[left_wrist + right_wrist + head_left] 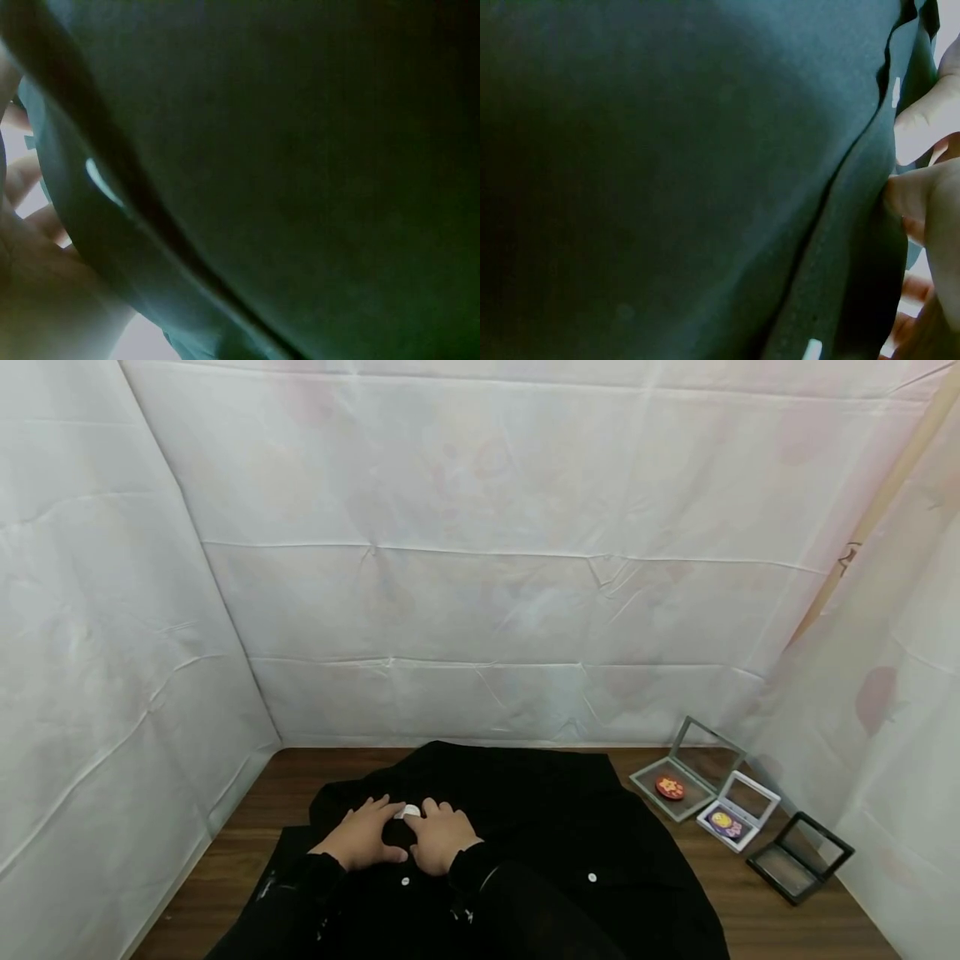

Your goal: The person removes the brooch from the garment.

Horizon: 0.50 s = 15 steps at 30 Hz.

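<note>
A black button-up shirt (pixel 525 810) lies spread on the table, its collar between my two hands. A white label (pixel 408 811) shows at the neck. My left hand (pixel 362 835) holds the collar's left side, thumb towards the middle and other fingers spread. Opposite it, my right hand (pixel 442 837) grips the right side. In the right wrist view a thumb (pixel 915 193) presses the cloth's front, with fingers partly hidden behind. White buttons (pixel 405 882) dot the shirt. Dark cloth fills most of the left wrist view, leaving the left fingertips partly hidden.
At the right of the wooden table (pixel 750 910) stand a grey hinged frame (pixel 687 806) with a red ornament (pixel 670 788), a white one (pixel 757 831) with a purple and yellow ornament (pixel 724 823), and a black one (pixel 783 889). White curtains (pixel 487 610) surround the table.
</note>
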### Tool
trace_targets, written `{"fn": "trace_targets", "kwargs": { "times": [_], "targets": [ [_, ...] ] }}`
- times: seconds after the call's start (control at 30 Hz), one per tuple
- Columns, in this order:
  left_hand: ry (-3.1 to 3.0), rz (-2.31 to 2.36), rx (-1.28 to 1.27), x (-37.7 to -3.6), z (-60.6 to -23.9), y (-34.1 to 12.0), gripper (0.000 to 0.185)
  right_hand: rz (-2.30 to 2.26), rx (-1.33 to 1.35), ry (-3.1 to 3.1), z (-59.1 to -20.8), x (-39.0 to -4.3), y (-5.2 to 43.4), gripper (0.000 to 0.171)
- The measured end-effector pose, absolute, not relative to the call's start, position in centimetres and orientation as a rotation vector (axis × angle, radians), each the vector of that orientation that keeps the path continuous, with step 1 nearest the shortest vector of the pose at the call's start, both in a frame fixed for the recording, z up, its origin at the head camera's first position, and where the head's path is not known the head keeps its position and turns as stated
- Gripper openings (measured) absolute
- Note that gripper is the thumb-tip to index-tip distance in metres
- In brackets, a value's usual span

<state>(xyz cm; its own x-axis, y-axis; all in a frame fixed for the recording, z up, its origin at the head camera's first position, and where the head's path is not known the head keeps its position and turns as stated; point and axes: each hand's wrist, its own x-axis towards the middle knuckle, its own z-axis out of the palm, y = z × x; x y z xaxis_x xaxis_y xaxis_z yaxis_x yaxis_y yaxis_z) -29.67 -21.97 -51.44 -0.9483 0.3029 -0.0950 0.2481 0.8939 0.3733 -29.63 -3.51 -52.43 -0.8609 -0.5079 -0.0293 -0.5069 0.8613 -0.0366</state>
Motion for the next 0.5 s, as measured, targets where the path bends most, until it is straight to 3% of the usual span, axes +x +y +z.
{"fn": "trace_targets", "kwargs": {
  "times": [0.5],
  "targets": [
    [2.936, 0.589, 0.429, -29.55, -51.69, -21.97, 0.079, -0.012, -0.858, 2.999, -51.84, -28.90, -3.16, 0.051]
  ]
}}
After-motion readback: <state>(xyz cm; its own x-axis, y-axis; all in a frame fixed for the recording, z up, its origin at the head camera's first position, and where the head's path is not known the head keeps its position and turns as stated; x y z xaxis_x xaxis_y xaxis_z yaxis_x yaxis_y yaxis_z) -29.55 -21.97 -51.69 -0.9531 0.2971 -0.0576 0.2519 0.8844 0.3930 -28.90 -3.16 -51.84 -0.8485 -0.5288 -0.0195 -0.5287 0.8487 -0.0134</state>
